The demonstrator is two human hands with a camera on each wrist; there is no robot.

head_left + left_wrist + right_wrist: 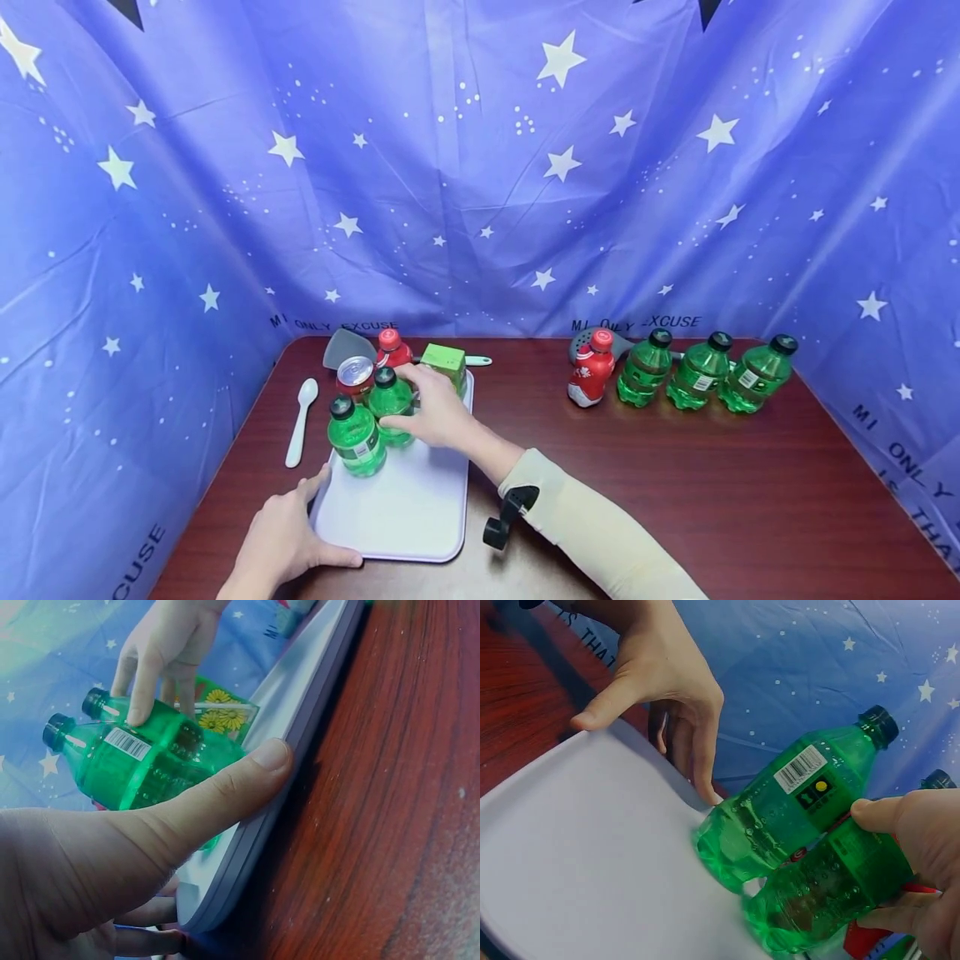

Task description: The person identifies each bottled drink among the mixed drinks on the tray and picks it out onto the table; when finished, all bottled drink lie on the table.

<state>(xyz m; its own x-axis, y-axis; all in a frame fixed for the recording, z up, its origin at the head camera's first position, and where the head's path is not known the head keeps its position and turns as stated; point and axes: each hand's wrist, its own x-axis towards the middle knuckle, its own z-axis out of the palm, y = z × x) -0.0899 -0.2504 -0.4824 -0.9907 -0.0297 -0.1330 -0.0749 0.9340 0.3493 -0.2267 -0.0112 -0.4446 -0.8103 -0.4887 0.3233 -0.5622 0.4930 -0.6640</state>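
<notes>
Near the front left of the table, my left hand (279,533) holds the corner of a white tray (405,521), thumb at the near rim and fingers along the left side. My right hand (435,408) grips a green soda bottle (388,407) with a black cap, thumb and fingers on either side of it. A second green bottle (357,446) stands beside it on the tray; the right wrist view shows its barcode label (801,769). Behind them are a red can (356,375), a red bottle (392,346) and a green box (444,360), partly hidden.
A white spoon (302,423) lies left of the tray. A grey spatula (348,350) lies at the back. Toward the right stand a red bottle (591,368) and a row of green bottles (699,372), with a grey slotted utensil (581,342) behind. A starry blue cloth (480,167) surrounds the table.
</notes>
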